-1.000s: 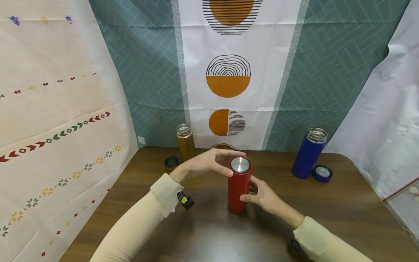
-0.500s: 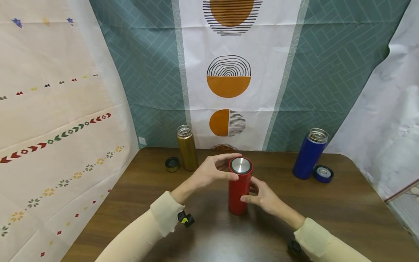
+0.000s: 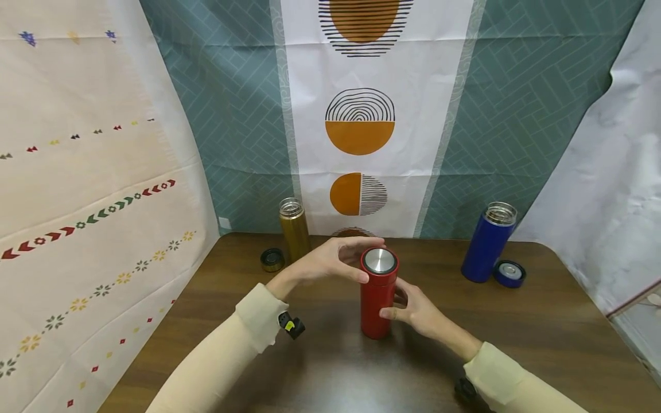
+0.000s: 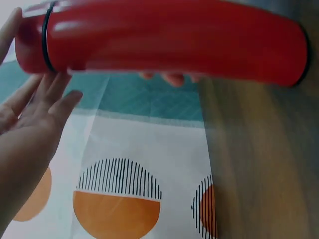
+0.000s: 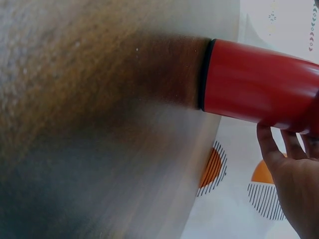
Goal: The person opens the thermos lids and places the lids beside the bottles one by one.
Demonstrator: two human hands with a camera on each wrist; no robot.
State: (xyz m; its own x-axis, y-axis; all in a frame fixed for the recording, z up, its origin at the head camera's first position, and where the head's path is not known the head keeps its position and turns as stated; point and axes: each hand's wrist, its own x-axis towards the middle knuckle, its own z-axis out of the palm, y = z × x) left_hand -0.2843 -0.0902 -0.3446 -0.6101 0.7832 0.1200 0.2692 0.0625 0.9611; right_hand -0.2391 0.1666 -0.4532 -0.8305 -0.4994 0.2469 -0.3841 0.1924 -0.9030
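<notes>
A red thermos (image 3: 376, 310) stands upright on the wooden table, its lid (image 3: 380, 261) topped by a brushed silver disc. My left hand (image 3: 330, 261) reaches from the left and holds this lid, thumb at the near left side and fingers round the far side. Lower down, my right hand (image 3: 417, 310) grips the thermos body from the right, thumb in front. In the left wrist view a dark ring marks the seam below the lid, and fingers of the left hand (image 4: 35, 114) lie around it. The right wrist view has the right hand's fingers (image 5: 269, 142) against the red body.
At the back left stands a gold thermos (image 3: 295, 232) without its lid, with a gold-and-black lid (image 3: 272, 260) beside it. An uncapped blue thermos (image 3: 485, 246) is at the back right, next to its blue lid (image 3: 509, 274). Patterned cloths hang behind the table (image 3: 558, 332).
My left hand turned round the lid, its thumb coming towards the front half a second ago, and has since swung back to the left. The right hand and the thermos body stay put.
</notes>
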